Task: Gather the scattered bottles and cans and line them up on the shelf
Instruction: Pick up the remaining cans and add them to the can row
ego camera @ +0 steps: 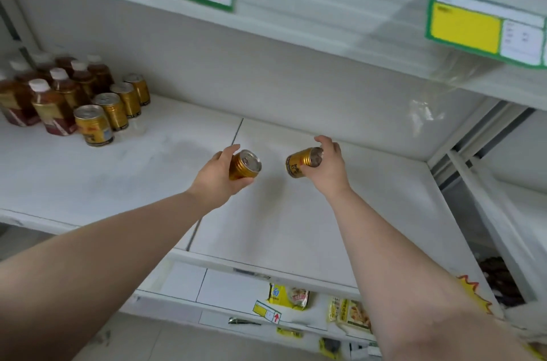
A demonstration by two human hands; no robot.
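Gripping the left can (245,166) in our left hand (217,175), fingers curled round its ribbed gold body, we hold it over the middle of the white shelf (118,180). It tilts, its silver pull-tab top facing up and to the right. Just to its right, our right hand (330,168) clasps the right can (300,164) by its top end. This one lies nearly sideways, dark-banded base pointing left. At the far left of the shelf, a row of matching cans (112,112) stands upright beside white-capped brown bottles (53,106).
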